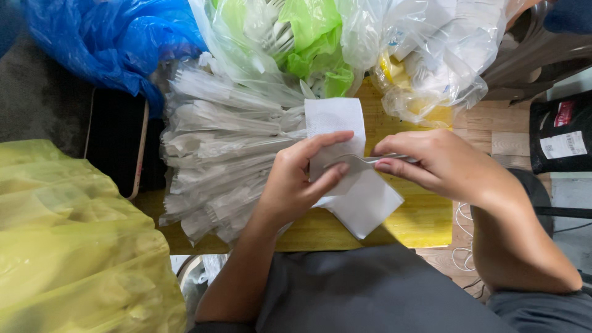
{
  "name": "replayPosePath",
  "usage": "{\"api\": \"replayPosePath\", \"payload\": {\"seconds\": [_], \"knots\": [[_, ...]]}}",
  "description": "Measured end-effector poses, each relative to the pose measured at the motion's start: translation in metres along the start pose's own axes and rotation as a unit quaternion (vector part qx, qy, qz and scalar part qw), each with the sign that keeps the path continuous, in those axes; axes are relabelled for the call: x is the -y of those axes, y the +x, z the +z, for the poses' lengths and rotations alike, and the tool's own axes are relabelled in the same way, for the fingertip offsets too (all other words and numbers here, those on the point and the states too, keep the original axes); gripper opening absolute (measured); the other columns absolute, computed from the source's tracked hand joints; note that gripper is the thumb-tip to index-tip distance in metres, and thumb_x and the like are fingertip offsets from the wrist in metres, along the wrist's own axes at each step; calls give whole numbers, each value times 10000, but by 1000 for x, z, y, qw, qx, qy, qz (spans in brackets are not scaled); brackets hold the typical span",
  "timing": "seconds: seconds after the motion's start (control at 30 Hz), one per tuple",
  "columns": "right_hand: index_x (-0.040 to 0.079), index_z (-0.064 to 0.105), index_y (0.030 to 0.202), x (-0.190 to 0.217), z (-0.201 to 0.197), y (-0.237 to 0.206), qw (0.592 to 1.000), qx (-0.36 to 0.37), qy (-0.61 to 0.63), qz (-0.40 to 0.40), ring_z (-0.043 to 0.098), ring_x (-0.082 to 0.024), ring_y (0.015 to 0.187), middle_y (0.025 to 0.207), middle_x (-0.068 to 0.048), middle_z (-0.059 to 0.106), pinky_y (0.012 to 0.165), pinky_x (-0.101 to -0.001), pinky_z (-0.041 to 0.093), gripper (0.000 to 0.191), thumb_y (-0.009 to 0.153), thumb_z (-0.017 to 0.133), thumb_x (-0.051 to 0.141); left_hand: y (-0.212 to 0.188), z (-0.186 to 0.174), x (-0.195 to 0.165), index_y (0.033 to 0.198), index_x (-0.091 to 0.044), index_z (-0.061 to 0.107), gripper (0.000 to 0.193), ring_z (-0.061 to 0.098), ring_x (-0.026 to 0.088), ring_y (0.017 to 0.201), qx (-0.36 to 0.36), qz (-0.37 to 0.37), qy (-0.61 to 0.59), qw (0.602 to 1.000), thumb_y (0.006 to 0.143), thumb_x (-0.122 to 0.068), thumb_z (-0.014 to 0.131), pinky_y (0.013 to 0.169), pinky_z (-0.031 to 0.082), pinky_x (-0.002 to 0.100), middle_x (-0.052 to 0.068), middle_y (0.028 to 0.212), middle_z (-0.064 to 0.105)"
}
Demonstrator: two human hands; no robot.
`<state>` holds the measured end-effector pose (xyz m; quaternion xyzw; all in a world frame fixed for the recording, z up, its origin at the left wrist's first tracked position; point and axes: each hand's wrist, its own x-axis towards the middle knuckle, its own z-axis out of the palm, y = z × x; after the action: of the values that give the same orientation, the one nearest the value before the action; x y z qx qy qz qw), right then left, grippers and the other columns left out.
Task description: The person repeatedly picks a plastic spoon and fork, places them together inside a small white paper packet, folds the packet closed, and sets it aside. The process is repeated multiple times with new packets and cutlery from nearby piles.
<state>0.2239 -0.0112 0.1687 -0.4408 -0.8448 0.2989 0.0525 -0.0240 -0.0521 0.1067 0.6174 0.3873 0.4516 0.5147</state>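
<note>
Left hand [296, 179]: pinches the white napkin [364, 197] at its middle.
Right hand [431, 161]: fingers pressed together on a clear plastic utensil [364, 161].
Napkin: on the yellow board [425, 216].
Left: wrapped cutlery packs [216, 154].

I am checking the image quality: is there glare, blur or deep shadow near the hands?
Head view: even, soft light. The left hand, right hand and white napkin are sharp, with only a faint shadow under them. The pile of clear cutlery packets shows mild glare. The clear utensil is hard to make out against the napkin.
</note>
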Motion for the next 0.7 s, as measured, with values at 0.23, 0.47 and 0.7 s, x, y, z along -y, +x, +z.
{"api": "replayPosePath", "payload": {"seconds": [0.23, 0.47, 0.7], "knots": [[68, 605, 1218, 8, 18, 0, 987, -113, -91, -70, 687, -327, 967, 1049, -122, 697, 827, -439, 528, 387, 966, 684, 351, -1, 6, 11, 1507, -57, 531, 539, 615, 67, 1163, -49, -30, -174, 983, 994, 46, 660, 1002, 529, 246, 78, 1364, 644], [73, 614, 1118, 18, 36, 7, 946, -190, -192, -181, 611, -297, 945, 1151, -121, 627, 816, -475, 455, 514, 755, 804, 383, 3, 8, 20, 1653, -82, 257, 792, 632, 143, 1212, -75, -22, -216, 973, 973, 130, 603, 998, 548, 284, 146, 1402, 600], [85, 622, 1053, 11, 39, 10, 949, -224, -143, -169, 626, -256, 837, 958, -58, 649, 755, -402, 427, 212, 954, 785, 176, 3, 11, 26, 1675, -119, 59, 944, 669, 161, 1116, -95, -55, -260, 959, 942, 122, 602, 914, 566, 294, 176, 1289, 644]]}}
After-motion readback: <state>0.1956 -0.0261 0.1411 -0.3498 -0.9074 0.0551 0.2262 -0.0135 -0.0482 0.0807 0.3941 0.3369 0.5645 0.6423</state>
